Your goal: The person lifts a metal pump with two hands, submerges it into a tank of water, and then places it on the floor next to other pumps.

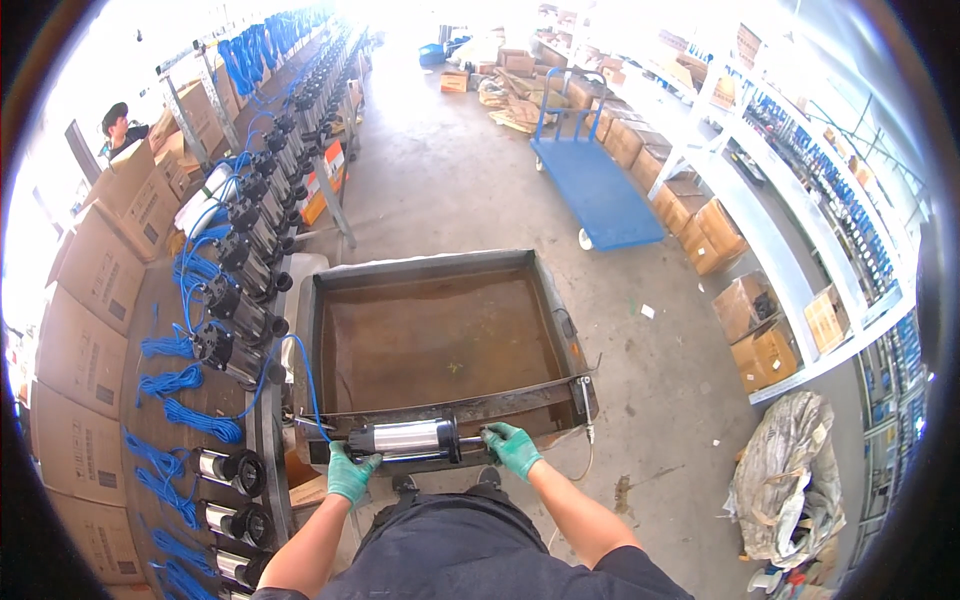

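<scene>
A silver and black submersible pump (408,440) lies level across the near edge of a metal tank (430,262) of brown water. My left hand (350,474), in a green glove, grips the pump's black left end, where a blue cable (312,385) rises and runs off to the left. My right hand (513,449), gloved the same way, closes on the narrow fitting at the pump's right end. Its fingertips are partly hidden. A thin hose with a metal fitting (589,434) hangs at the tank's right corner, beside my right hand.
To my left, a long bench carries rows of similar pumps (235,355) and coiled blue cables (200,420). Cardboard boxes (80,350) are stacked beyond it, near another person (122,128). A blue flatbed cart (600,190), white shelving (800,215) and a crumpled sack (790,480) stand right.
</scene>
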